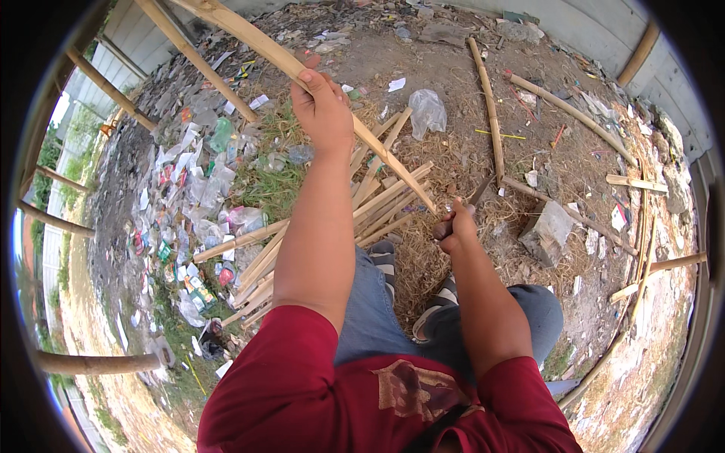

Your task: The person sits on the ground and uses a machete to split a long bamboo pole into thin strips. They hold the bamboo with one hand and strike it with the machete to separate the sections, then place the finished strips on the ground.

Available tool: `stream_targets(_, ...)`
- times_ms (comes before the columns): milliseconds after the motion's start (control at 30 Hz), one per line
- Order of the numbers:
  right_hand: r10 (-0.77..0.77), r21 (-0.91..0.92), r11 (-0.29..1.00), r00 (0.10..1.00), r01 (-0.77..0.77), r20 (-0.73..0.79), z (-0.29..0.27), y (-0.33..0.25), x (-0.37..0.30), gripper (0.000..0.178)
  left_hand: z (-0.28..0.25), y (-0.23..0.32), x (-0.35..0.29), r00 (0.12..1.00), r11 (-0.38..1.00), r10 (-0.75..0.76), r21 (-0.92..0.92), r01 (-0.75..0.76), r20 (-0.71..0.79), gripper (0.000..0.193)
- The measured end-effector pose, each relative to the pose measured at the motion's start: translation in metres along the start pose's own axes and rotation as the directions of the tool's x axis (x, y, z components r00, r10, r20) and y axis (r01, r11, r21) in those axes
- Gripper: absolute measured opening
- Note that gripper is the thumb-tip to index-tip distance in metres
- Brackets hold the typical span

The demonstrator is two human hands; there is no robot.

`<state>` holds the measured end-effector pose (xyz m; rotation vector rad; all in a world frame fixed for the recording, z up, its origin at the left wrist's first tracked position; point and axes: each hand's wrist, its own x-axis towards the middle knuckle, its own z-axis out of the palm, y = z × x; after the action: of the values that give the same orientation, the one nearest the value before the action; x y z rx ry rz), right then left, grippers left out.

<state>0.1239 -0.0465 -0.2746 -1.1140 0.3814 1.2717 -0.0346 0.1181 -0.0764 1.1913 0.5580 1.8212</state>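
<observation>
Gripping a long, pale, flat-sided bamboo strip (385, 155) partway along, the left hand (323, 113) is closed around it with the thumb on top, above the far side of the pile of pale split-bamboo strips (393, 190). The strip slants across this pile, its near end low at the pile's right. That high hold seems meant to steady the length and leave the near end free of the fingers. At the pile's right, the right hand (458, 226) is wrapped around the brown handle of a dark-bladed knife (481, 190). The blade points away from the body, which probably keeps the edge clear of the legs. Whether handle and strip touch, I cannot tell.

The left forearm covers part of the pile, while strip ends jut out beneath the held piece, where they could catch it. Grey strapped sandals (438, 306) stand just beside the pile's near right side, leaving little room for the feet. Farther right of the pile, a rough grey concrete block (547, 232) sits on the ground, limiting that side, with a long round bamboo pole (487, 106) lying beyond it. A crumpled clear plastic bag (427, 115) lies just past the pile's far end. Left of the pile spreads a patch of mixed plastic and paper litter (200, 189), with green grass (264, 170) between.
</observation>
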Motion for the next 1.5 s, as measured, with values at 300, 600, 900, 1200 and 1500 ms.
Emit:
stream_targets(300, -0.084, -0.147, 0.985, 0.995, 0.090, 0.046, 0.010, 0.012, 0.008, 0.037, -0.009, -0.020, -0.004, 0.993, 0.993, -0.103, 0.071, 0.099, 0.051, 0.049)
stream_targets(600, -0.202, -0.373, 0.902, 0.976, 0.217, 0.079, 0.009, 0.016, -0.013, 0.033, -0.005, -0.019, -0.007, 0.989, 0.989, -0.135, -0.046, 0.138, 0.067, 0.051)
stream_targets(900, -0.383, -0.035, 0.920, 0.913, 0.391, 0.140, 0.037, -0.074, -0.098, 0.024, 0.025, 0.027, 0.001, 0.978, 0.963, -0.203, -0.189, 0.190, -0.055, 0.056)
stream_targets(1200, -0.774, -0.610, 0.405, 0.611, 0.681, 0.167, -0.125, -0.221, -0.209, 0.033, 0.146, 0.053, -0.047, 0.969, 0.887, -0.198, -0.393, 0.242, 0.149, 0.059)
stream_targets(1500, -0.784, -0.765, 0.535, 0.549, 0.360, -0.289, -0.272, -0.133, -0.210, 0.045, 0.268, 0.025, -0.147, 0.879, 0.878, -0.282, -0.267, 0.398, 0.384, 0.053)
